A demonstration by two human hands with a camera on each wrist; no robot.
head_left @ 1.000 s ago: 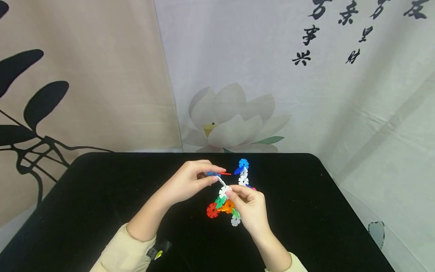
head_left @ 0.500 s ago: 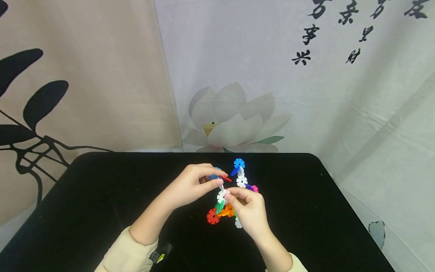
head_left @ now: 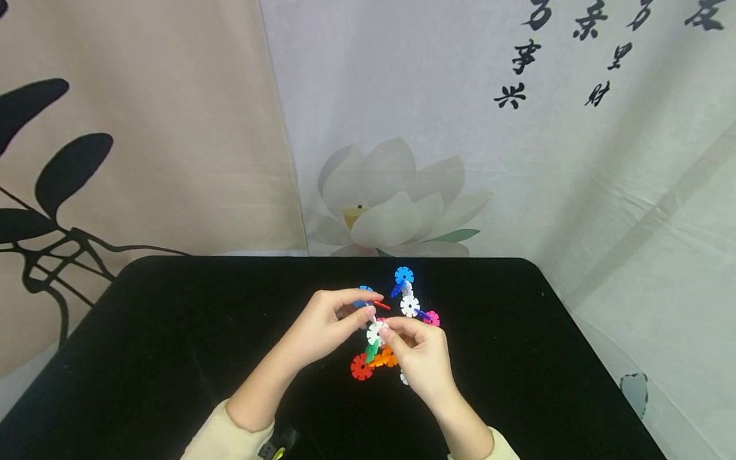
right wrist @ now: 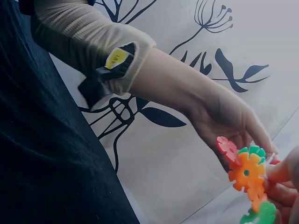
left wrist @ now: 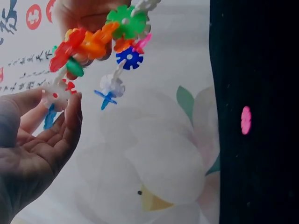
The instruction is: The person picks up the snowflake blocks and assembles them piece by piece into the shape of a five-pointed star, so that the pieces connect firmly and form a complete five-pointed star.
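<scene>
A chain of slotted plastic snowflake discs hangs between my two hands, held up off the table. My left hand (head_left: pixel 333 326) pinches a white snowflake disc (left wrist: pixel 53 97) between thumb and fingers; a blue disc (left wrist: pixel 50 117) and a red disc (head_left: pixel 381 305) join it there. My right hand (head_left: pixel 424 358) pinches the chain beside another white disc (head_left: pixel 376 333). Below hang a green disc (head_left: pixel 372 351), a red disc (head_left: pixel 361 367) and orange discs (head_left: pixel 390 356). The other branch carries a white disc (head_left: pixel 410 306), a pink disc (head_left: pixel 431 319) and a light blue disc (head_left: pixel 404 275) at its tip.
The black-covered table (head_left: pixel 546 383) spreads under both hands. One loose pink disc (left wrist: pixel 246 120) lies on it in the left wrist view. A printed curtain (head_left: pixel 402 83) hangs behind. A dark strap device (head_left: pixel 278 445) sits at my left sleeve.
My left hand has shifted slightly down and closer to the right hand. The chain has tilted, and the blue disc above my left fingers shows more. Both hands keep their pinch.
</scene>
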